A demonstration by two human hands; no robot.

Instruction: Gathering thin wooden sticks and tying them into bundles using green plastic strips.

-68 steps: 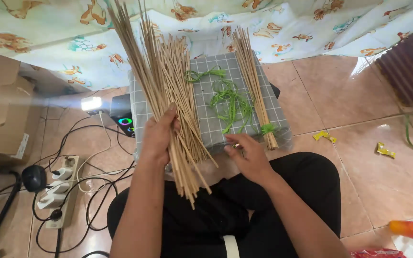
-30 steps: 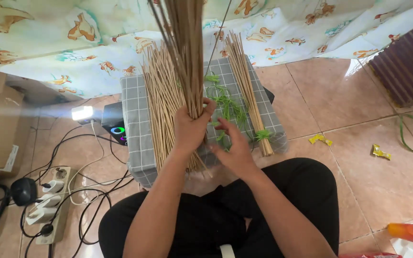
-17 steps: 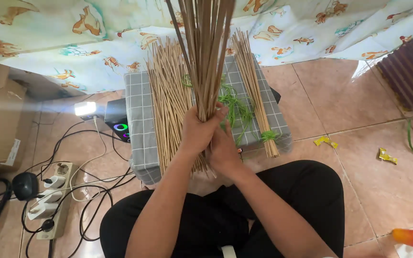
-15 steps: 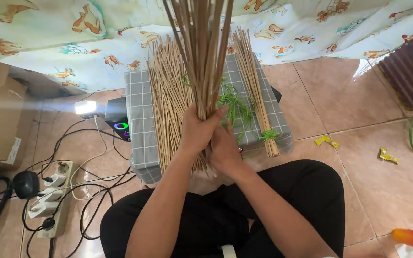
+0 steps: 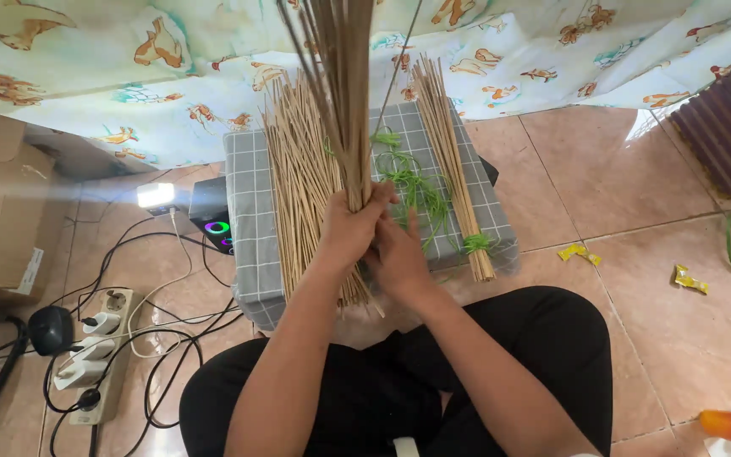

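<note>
Setting: tan tiled floor (image 5: 687,195), with a patterned cloth (image 5: 129,68) hanging along the far side. Landmark: a low stand under a grey checked cover (image 5: 251,211), directly ahead of the seated person's knees.

Item 1: left hand (image 5: 347,233), over the near edge of the cover, fingers clenched around an upright bunch of thin sticks (image 5: 340,93) that rises out of the top of the view.
Item 2: right hand (image 5: 399,258), pressed against the left hand at the base of the bunch; whether its fingers grasp anything cannot be told from this angle, probably only steadying.
Item 3: loose heap of sticks (image 5: 298,178), lying on the cover's left half.
Item 4: green ties (image 5: 412,186), tangled at the cover's centre.
Item 5: 1 tied bundle of sticks (image 5: 450,152), on the cover's right side, bound near its lower end with a green tie.
Item 6: power strip (image 5: 95,355) and black cables, left of the cover.
Item 7: 2 yellow wrappers (image 5: 689,279), right of the cover.
</note>
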